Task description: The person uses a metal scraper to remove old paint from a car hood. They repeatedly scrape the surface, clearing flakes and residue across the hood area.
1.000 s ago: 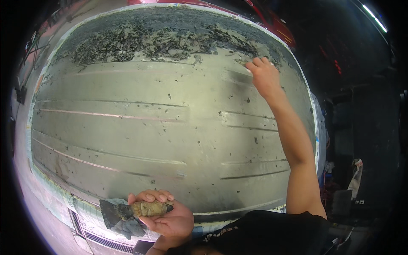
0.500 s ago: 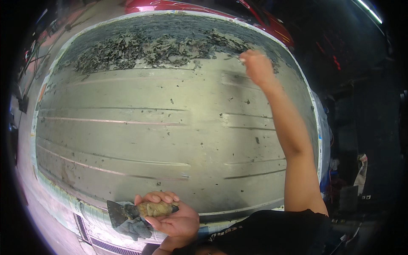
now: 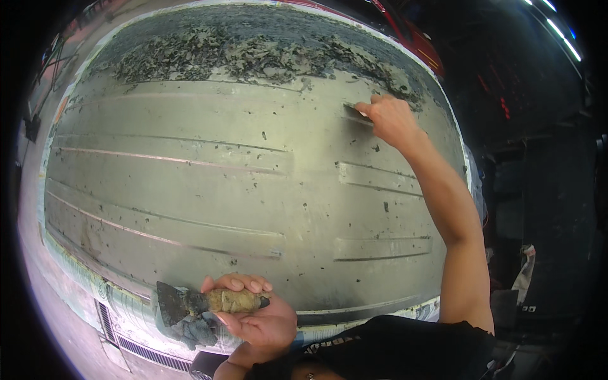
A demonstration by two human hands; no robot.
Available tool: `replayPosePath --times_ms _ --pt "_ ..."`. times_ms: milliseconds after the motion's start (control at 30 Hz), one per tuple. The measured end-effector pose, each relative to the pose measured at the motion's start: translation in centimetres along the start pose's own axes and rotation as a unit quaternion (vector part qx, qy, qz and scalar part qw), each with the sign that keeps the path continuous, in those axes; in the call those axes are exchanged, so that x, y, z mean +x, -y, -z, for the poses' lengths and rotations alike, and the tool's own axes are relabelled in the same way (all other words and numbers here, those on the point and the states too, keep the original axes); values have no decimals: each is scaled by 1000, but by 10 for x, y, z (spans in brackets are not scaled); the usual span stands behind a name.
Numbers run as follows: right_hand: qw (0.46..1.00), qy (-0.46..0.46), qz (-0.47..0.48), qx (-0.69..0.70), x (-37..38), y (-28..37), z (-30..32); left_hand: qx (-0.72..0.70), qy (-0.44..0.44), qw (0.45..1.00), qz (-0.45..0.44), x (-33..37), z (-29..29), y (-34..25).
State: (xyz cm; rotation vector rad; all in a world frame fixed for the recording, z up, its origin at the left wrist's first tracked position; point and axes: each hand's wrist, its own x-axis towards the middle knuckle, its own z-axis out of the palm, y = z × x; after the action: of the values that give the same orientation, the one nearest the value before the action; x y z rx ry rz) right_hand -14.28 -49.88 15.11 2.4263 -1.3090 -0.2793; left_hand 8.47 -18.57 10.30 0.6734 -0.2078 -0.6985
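My left hand (image 3: 269,316), palm up near the lower edge, has its fingers curled round the tape-wrapped handle of a scraper (image 3: 237,301). The scraper's wide, dark blade points left. Bunched grey cloth (image 3: 195,332), perhaps a glove, hangs beneath the blade. Over the far right part of a large ribbed metal panel (image 3: 221,196) is my right hand (image 3: 392,119). Its forefinger reaches left to the end of a raised rib, apparently touching it, while the other fingers are bent in. Anything small inside them is hidden. Peeled, crumpled dark coating (image 3: 266,57) lies beyond this hand.
Dark flakes dot the bare metal. Unstripped dark coating covers the far strip. Paper masking (image 3: 82,288) borders the panel. A red car (image 3: 415,41) stands behind it. Floor grating (image 3: 152,356) shows at lower left, with dark equipment on the right.
My view has shifted slightly. My right hand has come back from the peeled coating onto bare metal, its forefinger now stretched out. My left hand keeps hold of the scraper.
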Motion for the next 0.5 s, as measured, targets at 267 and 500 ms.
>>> replayPosePath --times_ms 267,500 --pt "999 24 -7 27 -4 16 13 -3 12 1000 7 5 4 -2" --pt "998 49 -10 37 2 14 13 3 -5 1000 4 5 3 -5"
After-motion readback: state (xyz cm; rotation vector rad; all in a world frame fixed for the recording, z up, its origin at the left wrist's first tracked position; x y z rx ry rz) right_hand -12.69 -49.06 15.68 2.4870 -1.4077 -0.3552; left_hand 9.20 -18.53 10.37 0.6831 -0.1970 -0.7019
